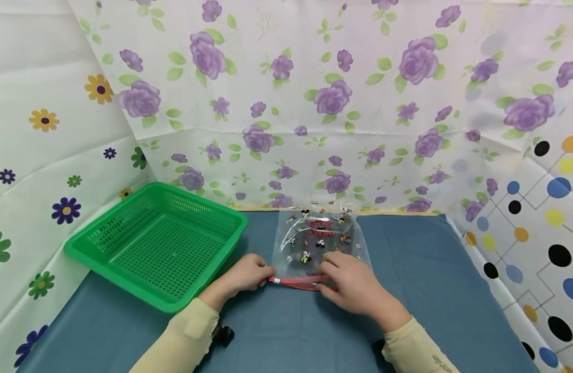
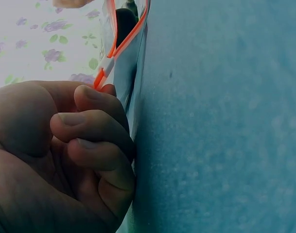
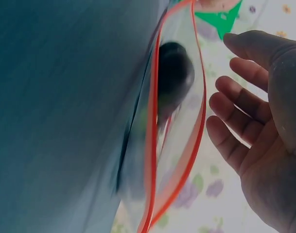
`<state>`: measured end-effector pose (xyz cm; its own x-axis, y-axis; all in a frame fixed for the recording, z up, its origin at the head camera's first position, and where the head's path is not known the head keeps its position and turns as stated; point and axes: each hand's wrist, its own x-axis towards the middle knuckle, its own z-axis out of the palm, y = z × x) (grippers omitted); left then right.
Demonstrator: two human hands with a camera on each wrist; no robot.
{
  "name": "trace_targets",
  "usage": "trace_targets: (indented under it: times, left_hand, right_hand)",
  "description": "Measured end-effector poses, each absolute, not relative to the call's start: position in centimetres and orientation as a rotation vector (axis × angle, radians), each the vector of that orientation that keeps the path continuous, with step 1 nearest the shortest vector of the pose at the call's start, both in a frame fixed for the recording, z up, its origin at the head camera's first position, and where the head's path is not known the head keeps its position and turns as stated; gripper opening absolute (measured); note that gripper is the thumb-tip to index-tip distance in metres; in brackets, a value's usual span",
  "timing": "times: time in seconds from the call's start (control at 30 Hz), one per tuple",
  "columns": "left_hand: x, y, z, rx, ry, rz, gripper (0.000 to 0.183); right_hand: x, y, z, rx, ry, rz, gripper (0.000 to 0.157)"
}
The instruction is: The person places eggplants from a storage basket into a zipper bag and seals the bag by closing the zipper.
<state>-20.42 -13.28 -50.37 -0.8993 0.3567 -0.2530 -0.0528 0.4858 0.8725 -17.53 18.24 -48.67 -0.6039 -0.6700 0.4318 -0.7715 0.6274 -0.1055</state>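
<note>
A clear zip bag with small cartoon figures and red lettering lies on the table, its red-edged mouth towards me. My left hand pinches the left corner of that mouth, beside the white slider on the red zip strip. The other fingers curl into the palm. Over the right part of the mouth is my right hand, fingers loosely bent and holding nothing in the right wrist view. Between the parted red edges a dark rounded thing shows inside the bag; its kind is unclear.
A green plastic basket with perforated sides stands left of the bag, close to my left forearm. Blue cloth covers the table. Flowered sheeting hangs behind, and dotted sheeting stands along the right.
</note>
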Motion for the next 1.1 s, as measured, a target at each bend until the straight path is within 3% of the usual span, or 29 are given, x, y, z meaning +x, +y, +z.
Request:
trace_targets:
  times: [0.4,1.1]
  left_hand:
    - [-20.4,-13.1,-51.1,0.243,2.34,1.382,0.048]
    - [-21.1,-14.0,-51.2,0.212,2.171,1.494,0.044]
  right_hand:
    - [-19.2,14.3,-49.7,1.38,-2.482,0.347,0.03]
    - [-20.9,12.0,-50.4,1.378,-2.445,0.365,0.03]
